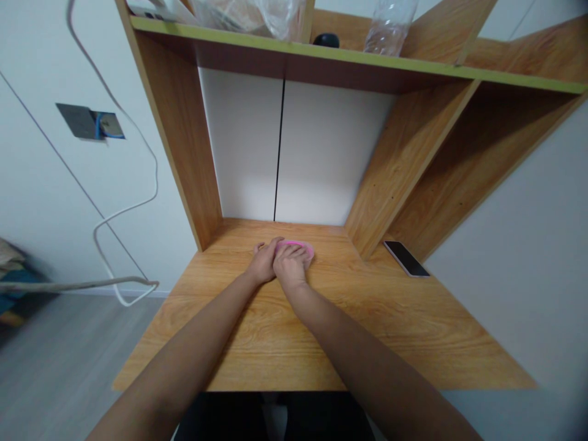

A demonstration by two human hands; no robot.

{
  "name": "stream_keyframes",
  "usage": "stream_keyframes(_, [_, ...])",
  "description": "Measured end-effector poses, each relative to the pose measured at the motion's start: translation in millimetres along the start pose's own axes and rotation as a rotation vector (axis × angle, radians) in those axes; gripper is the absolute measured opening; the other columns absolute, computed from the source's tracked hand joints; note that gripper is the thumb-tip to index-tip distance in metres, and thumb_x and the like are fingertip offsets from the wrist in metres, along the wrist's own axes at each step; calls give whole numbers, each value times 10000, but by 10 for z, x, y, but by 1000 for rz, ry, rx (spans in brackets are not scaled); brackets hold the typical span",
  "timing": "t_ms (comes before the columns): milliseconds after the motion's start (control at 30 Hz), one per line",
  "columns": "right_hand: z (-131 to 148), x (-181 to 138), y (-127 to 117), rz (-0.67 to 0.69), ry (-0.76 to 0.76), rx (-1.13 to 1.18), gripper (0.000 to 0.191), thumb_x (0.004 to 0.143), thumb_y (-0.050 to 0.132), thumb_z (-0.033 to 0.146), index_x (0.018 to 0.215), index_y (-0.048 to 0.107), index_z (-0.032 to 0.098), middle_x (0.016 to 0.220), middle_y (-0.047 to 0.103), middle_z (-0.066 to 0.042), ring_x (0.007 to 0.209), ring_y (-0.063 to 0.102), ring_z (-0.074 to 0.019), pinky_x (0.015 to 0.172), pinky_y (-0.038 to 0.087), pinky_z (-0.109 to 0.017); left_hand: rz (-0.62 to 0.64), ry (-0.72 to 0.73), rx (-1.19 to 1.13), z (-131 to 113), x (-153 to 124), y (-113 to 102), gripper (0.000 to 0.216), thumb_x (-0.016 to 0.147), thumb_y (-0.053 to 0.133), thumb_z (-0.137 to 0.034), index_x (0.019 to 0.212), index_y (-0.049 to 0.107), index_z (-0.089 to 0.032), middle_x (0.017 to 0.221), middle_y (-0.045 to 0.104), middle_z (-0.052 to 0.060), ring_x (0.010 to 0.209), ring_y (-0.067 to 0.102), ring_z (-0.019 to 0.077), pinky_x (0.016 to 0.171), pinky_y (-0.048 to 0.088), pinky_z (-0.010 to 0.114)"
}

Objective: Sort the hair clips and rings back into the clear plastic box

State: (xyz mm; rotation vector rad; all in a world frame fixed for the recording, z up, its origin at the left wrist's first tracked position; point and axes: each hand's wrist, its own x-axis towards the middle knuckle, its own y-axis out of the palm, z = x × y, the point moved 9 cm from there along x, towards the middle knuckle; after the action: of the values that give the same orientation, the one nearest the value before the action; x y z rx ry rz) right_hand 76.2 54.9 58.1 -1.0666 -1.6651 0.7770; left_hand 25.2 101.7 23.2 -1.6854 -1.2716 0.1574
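A small, round, pink-rimmed thing (310, 250) lies on the wooden desk, toward its back. Its kind cannot be made out, since my hands cover most of it. My left hand (264, 262) is at its left side, fingers curled and one digit reaching to the rim. Over the front and middle of it lies my right hand (290, 264), its bent fingers close together and pressed on the pink thing. The two hands touch each other. Whatever is beneath the right fingers is hidden.
The desk (285, 343) has a shelf (294, 49) above it, holding plastic bags (257, 15), a clear bottle (390, 27) and a black object (326, 40). A phone (407, 258) lies at the right. A white cable (156, 165) hangs by the left wall near an open socket box (110, 125).
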Motion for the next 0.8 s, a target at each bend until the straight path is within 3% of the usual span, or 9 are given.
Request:
stream_keyframes(433, [12,15,4,34,-24,-18,457,916,330,-3,1306,541,-114,1233,578,-458,1128,666,-463,814,523,-680,0,-8,5,-22,-7,-15,780,732,699,-344,1414,338,-229,1218,709,104,1192,634,301,1145,237,493])
stream_keyframes(667, [-6,-11,-38,71,-87,-20,478,933,283,1,1330,515,-128,1241,560,-470,1128,663,-464,796,531,-637,-7,-18,15,-19,-9,-22,783,730,691,-322,1422,344,-207,1182,721,115,1190,637,308,1143,245,504])
stream_keyframes(800, [-78,-3,-70,107,-158,12,467,945,316,25,1347,509,-113,1228,581,-453,1105,685,-415,802,545,-570,-14,-35,23,-3,-10,-13,766,732,691,-324,1416,363,-218,1198,713,113,1184,641,311,1151,242,503])
